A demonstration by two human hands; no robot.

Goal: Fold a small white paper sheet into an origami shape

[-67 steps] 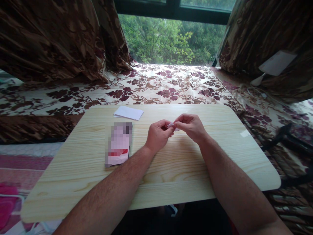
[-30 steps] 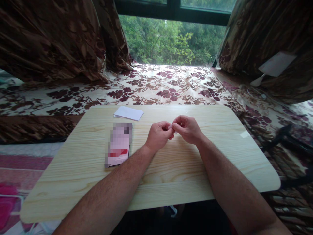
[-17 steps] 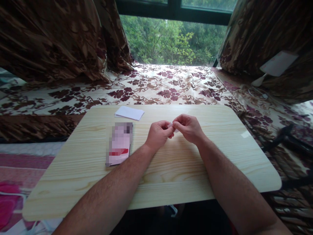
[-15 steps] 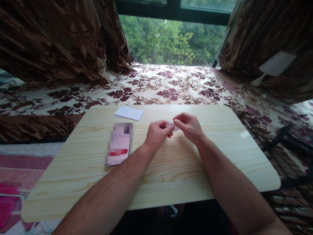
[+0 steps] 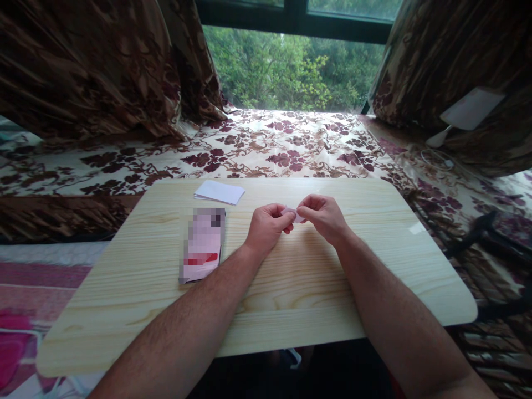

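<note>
Above the middle of the wooden table (image 5: 291, 288), my left hand (image 5: 266, 226) pinches a small piece of white paper (image 5: 298, 218). From the other side my right hand (image 5: 324, 215) has thumb and fingertips closed on the paper's right edge. Most of the paper is hidden by the fingers, so its exact shape is unclear. Left of my hands, near the far edge, lies a small stack of white paper (image 5: 219, 192). Closer to my left forearm is a flat pink thing (image 5: 203, 235), blurred by pixelation, with a red band across it.
A floral cloth (image 5: 286, 141) covers the ledge behind the table, below a window. Brown patterned curtains (image 5: 112, 61) hang at both sides. On the right stand a white lamp (image 5: 471, 109) and a dark metal frame (image 5: 490, 238). Something bright pink (image 5: 12, 343) lies at lower left.
My right hand's fingertips have shifted slightly at the paper's edge and now press closer on it. My left hand is almost still.
</note>
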